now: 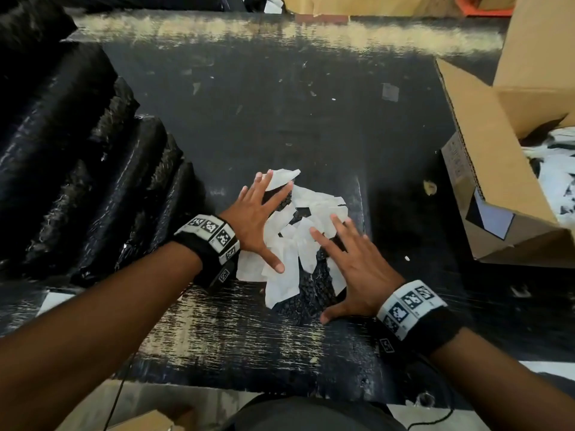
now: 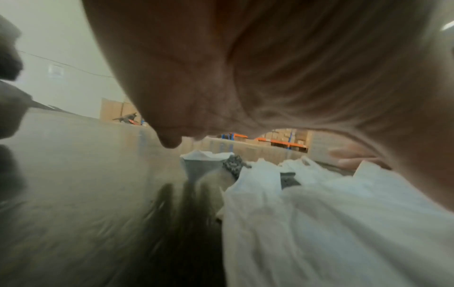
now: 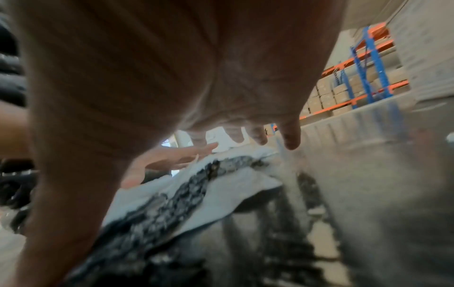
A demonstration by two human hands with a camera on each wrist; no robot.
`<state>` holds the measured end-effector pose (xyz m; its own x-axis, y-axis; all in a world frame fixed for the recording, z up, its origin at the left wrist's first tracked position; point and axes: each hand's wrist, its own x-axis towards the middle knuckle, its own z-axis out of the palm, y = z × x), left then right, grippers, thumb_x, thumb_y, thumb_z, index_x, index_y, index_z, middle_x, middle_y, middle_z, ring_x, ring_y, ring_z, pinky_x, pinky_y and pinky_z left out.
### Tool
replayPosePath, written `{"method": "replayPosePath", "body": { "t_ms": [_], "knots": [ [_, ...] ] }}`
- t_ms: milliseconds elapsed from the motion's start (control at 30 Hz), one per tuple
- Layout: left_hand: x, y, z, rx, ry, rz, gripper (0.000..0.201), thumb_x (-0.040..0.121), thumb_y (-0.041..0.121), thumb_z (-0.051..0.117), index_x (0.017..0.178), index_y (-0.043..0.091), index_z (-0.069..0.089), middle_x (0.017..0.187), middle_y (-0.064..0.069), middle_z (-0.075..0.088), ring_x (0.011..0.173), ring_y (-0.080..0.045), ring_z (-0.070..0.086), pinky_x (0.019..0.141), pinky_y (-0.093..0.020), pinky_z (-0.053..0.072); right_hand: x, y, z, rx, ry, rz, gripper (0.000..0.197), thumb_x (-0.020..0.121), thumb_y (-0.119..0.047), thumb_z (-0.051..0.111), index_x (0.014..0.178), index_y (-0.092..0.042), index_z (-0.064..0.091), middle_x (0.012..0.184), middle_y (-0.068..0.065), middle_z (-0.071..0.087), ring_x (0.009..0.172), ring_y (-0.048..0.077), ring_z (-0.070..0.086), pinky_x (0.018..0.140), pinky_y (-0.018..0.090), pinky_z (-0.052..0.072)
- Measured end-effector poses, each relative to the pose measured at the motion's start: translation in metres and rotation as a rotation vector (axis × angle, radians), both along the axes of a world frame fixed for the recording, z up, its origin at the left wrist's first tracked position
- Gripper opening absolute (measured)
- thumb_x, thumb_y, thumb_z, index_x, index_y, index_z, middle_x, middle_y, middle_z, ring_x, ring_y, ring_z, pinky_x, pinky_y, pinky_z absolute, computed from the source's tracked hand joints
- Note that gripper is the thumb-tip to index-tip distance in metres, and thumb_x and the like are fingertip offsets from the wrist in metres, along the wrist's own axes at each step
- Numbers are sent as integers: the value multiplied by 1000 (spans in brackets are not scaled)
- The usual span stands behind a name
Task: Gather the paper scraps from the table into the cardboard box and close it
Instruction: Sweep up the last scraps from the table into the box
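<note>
Left hand [image 1: 253, 219] is lying flat, grip wide, fingers spread at nine o'clock on the paper scraps [image 1: 292, 241] heaped mid-desk [image 1: 249, 119]. Right hand [image 1: 354, 269] is pressing at four o'clock, likewise wide. The cardboard box [image 1: 485, 169] is sitting open at three o'clock.

Two hands [image 1: 258, 219], one heap of paper scraps [image 1: 298, 241], one open cardboard box [image 1: 497, 181], one table [image 1: 280, 119].

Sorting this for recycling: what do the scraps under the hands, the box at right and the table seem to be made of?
Paper scraps: thin matte white paper, creased; some show a black pebbled face. Cardboard box: plain brown corrugated board, dull. Table: probably black-painted wood; worn patches show a pale layer.
</note>
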<state>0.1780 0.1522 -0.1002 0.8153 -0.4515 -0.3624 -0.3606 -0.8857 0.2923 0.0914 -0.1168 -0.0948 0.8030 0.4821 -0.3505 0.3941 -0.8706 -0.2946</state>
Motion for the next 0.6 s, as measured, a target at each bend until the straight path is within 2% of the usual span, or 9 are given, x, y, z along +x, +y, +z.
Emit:
{"method": "replayPosePath", "body": {
  "t_ms": [67, 133, 233, 300, 367, 433, 500, 600],
  "knots": [
    [5, -6, -4, 54, 67, -59, 167, 34, 90, 78, 154, 42, -28, 165, -8, -31, 152, -30, -28, 124, -59, -5, 7, 8, -10, -20, 3, -4, 155, 40, -81, 80, 149, -48, -25, 160, -1, -36, 149, 30, -29, 122, 58, 2],
    [2, -11, -6, 34, 91, -91, 166, 36, 87, 81, 155, 41, -25, 169, -4, -22, 156, -28, -17, 125, -57, 1, 20, 13, -15, -9, -2, -52, 152, 44, -79, 80, 151, -45, -22, 160, 0, -36, 149, 30, -27, 123, 58, 5],
    [-10, -15, -9, -110, 98, -38, 157, 46, 74, 89, 158, 42, -15, 171, 1, 6, 157, -21, 11, 125, -51, 23, 40, 16, -13, 16, -42, -124, 147, 50, -73, 82, 153, -41, -18, 162, 2, -31, 152, 30, -21, 124, 55, 11],
    [-18, -14, -10, -198, 79, -2, 150, 50, 76, 87, 158, 45, -12, 169, 3, 16, 154, -19, 22, 120, -52, 34, 46, 16, -9, 23, -42, -119, 149, 48, -74, 83, 153, -41, -18, 161, 2, -33, 152, 31, -21, 123, 56, 10],
    [-25, -7, -7, -240, 57, 19, 149, 48, 80, 84, 159, 44, -10, 169, 7, 9, 156, -18, 14, 122, -54, 29, 48, 12, -5, 36, -20, -103, 153, 43, -76, 83, 152, -45, -20, 160, -1, -37, 151, 30, -23, 123, 57, 7],
    [-30, 2, -1, -208, 44, 12, 153, 43, 85, 81, 159, 44, -11, 169, 11, -8, 157, -18, -9, 125, -59, 9, 49, 2, 3, 39, -3, -107, 155, 39, -78, 82, 150, -48, -21, 158, -4, -39, 150, 29, -25, 123, 57, 4],
    [-35, 14, 2, -118, 64, 19, 155, 41, 87, 80, 157, 47, -15, 166, 11, -25, 153, -21, -27, 120, -60, -4, 47, -11, 9, 23, 10, -135, 155, 40, -76, 83, 151, -46, -20, 158, -5, -39, 150, 28, -27, 122, 58, 5],
    [-48, 25, 0, -25, 115, 107, 153, 46, 86, 79, 156, 46, -19, 162, 6, -37, 150, -27, -34, 119, -65, -3, 34, -25, 13, 28, 34, -205, 147, 52, -68, 85, 154, -40, -16, 159, -4, -38, 151, 28, -23, 122, 56, 18]
  ]
}}
